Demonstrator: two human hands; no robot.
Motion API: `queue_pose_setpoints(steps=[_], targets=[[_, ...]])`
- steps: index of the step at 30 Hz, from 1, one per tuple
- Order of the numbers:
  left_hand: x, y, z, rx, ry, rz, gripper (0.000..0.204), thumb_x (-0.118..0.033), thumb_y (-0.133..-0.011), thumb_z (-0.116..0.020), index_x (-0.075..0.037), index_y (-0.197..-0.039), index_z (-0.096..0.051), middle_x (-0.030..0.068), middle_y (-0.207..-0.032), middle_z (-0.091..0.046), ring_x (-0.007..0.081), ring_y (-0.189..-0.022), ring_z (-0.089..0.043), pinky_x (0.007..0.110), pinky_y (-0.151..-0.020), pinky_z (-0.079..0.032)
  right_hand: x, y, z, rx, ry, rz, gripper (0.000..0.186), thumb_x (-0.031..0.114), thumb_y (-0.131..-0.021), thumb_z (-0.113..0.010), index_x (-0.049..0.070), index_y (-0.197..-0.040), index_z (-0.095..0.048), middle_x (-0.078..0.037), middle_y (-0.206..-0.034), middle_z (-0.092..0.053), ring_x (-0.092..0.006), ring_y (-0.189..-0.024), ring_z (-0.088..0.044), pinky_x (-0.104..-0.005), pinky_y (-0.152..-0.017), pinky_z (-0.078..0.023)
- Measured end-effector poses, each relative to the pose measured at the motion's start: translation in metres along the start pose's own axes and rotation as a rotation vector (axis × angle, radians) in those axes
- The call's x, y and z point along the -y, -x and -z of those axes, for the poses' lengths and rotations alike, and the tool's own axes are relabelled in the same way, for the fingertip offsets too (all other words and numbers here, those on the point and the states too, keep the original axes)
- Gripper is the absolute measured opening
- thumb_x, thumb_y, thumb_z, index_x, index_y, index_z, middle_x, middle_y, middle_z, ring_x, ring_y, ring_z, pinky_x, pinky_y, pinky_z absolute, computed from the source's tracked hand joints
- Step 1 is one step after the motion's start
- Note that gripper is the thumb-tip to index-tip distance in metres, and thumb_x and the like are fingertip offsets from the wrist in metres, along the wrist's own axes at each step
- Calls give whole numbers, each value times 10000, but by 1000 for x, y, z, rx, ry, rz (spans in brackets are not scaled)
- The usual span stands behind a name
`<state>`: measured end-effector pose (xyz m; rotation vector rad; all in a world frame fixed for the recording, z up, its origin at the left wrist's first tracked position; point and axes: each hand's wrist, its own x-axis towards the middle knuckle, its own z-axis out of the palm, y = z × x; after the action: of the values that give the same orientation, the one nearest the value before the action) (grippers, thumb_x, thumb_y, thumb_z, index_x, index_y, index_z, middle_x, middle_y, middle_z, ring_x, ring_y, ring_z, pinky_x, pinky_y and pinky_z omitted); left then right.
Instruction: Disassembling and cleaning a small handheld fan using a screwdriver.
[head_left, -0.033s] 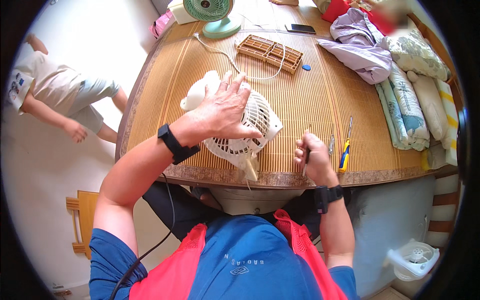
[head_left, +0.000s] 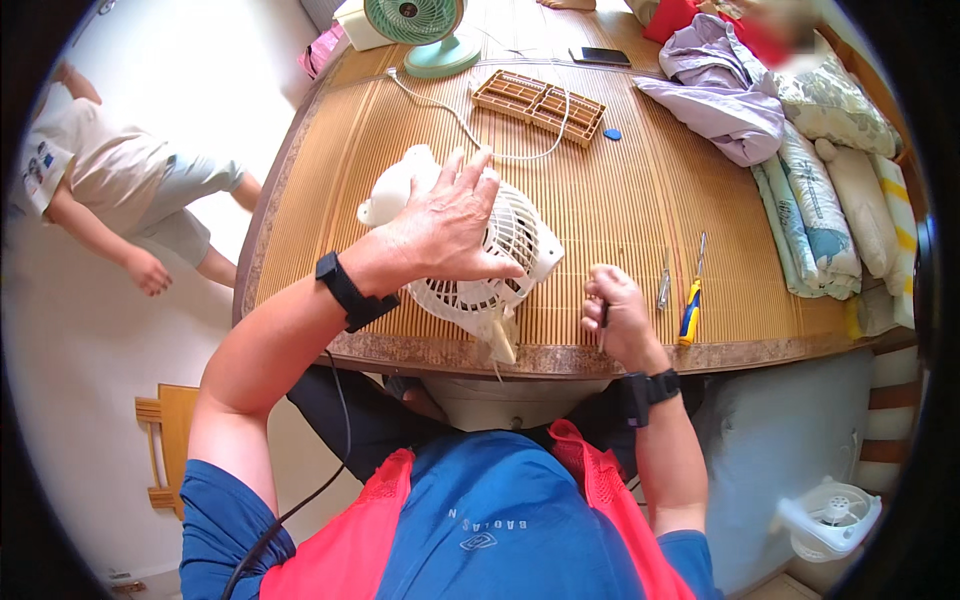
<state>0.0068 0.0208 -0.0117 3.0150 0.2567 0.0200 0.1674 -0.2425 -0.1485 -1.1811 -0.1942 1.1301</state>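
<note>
A white fan housing (head_left: pixel 515 225) with a slotted grille lies on the bamboo mat near the table's front edge. My left hand (head_left: pixel 450 215) rests across it, fingers spread and thumb stretched over the grille, hiding part of it. Just right of the housing, my right hand (head_left: pixel 622 312) is closed around a thin dark tool (head_left: pixel 603 322); most of it is hidden in the fist, so its kind does not show. Beside that hand lie a small metal tool (head_left: pixel 664 282) and a screwdriver (head_left: pixel 690 312) with a yellow and blue handle.
Farther back are a green fan (head_left: pixel 440 58), a brown slatted tray (head_left: pixel 540 105), a white cable (head_left: pixel 450 107), a blue pick-like piece (head_left: pixel 612 134) and a phone (head_left: pixel 600 56). Folded fabrics (head_left: pixel 815 210) line the right side. Another person (head_left: pixel 130 170) is on the left.
My right hand has shifted slightly left with the thin tool. My left hand stays on the fan housing. The person at the left has moved slightly.
</note>
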Motion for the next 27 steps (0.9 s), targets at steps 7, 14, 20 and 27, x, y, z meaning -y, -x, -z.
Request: queue_pose_setpoints(steps=[7, 14, 20, 27], targets=[[-1, -8, 23, 227, -22, 119, 1334, -816, -820, -834, -61, -1790, -314, 409, -1789, -292, 620, -1613, -374, 643, -1335, -352, -33, -38, -47, 76, 304, 403, 617, 39, -972, -873, 19, -1550, -658, -56, -1174, -792, -115, -1047, -713, -291, -950, -595], [8, 17, 38, 66, 27, 166, 1361, -819, -745, -905, -58, -1755, -401, 374, -1750, -372, 576, -1615, -387, 640, -1335, -346, -11, -21, -76, -11, 345, 590, 546, 43, -1008, -865, 10, -1526, -696, -60, -1207, -778, -132, -1139, -702, -332, -1003, -608], [1, 36, 52, -5, -6, 180, 1276, -784, -800, -899, -41, -1726, -431, 342, -1668, -463, 530, -1544, -470, 622, -1311, -385, -8, -31, -80, 43, 238, 597, 550, 50, -1030, -838, 31, -1558, -686, -52, -1218, -747, -152, -1176, -688, -330, -1019, -601], [25, 29, 40, -109, 149, -65, 1145, -782, -885, -821, -93, -1719, -446, 354, -1706, -449, 563, -1585, -434, 662, -1293, -376, -1, -17, -93, 59, 35, 346, 593, 42, -1071, -774, 34, -1639, -606, -62, -1332, -711, -149, -1198, -678, -334, -1041, -589]])
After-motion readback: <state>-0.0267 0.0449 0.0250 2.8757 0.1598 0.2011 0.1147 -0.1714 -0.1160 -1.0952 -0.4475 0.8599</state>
